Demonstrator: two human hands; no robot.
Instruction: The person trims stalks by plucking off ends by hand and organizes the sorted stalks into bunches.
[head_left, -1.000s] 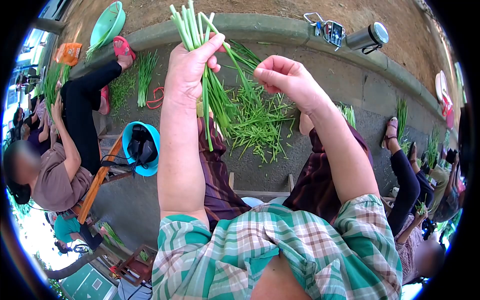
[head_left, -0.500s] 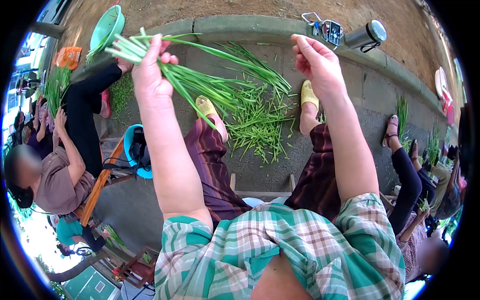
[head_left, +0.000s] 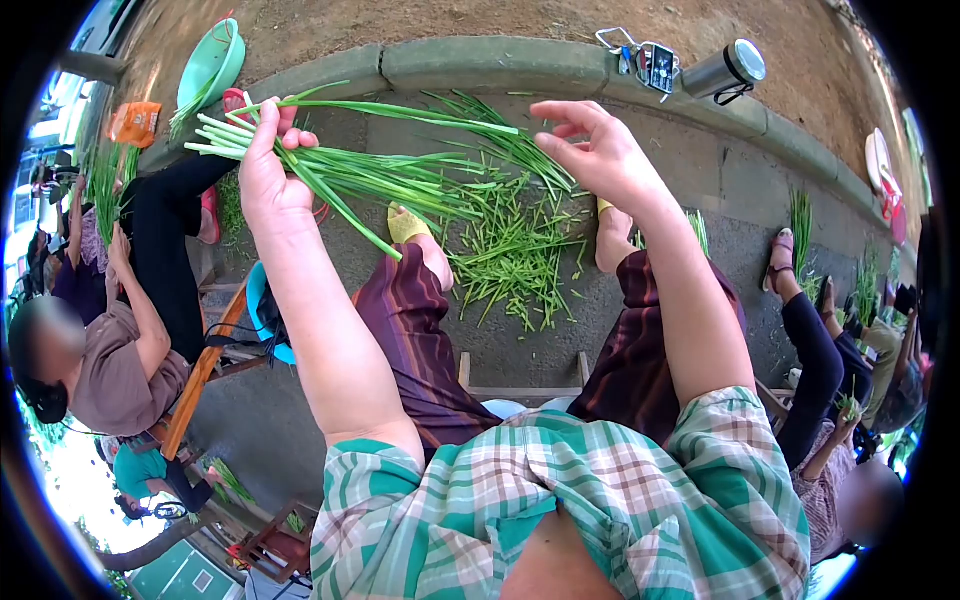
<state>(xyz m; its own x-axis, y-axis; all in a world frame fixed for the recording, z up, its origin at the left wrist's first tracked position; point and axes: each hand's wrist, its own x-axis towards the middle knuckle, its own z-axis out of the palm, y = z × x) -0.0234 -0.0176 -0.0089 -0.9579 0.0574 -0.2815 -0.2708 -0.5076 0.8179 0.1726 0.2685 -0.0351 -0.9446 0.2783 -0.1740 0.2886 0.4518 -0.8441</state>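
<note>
A bunch of long green stalks [head_left: 370, 176] with pale ends lies in the grip of my left hand [head_left: 275, 165], the pale ends to the left and the leaves spreading right. One stalk sticks out above the others, its tip near my right hand [head_left: 592, 150]. That hand is raised with thumb and fingers apart and nothing between them. Below, between my feet, is a pile of short cut green pieces [head_left: 515, 250]. Longer loose leaves [head_left: 520, 145] lie on the ground just behind the pile.
A concrete curb [head_left: 490, 62] runs across the back, with a metal flask [head_left: 722, 72] and a small device [head_left: 657, 68] on it. At left are a green basin [head_left: 212, 62], a blue bucket [head_left: 262, 310] and a seated person [head_left: 130, 360]. Other people sit at right.
My left hand has moved left and tilted the bunch from upright to sideways. My right hand rose away, then came back down and left toward the leaf tips, its fingers now opened.
</note>
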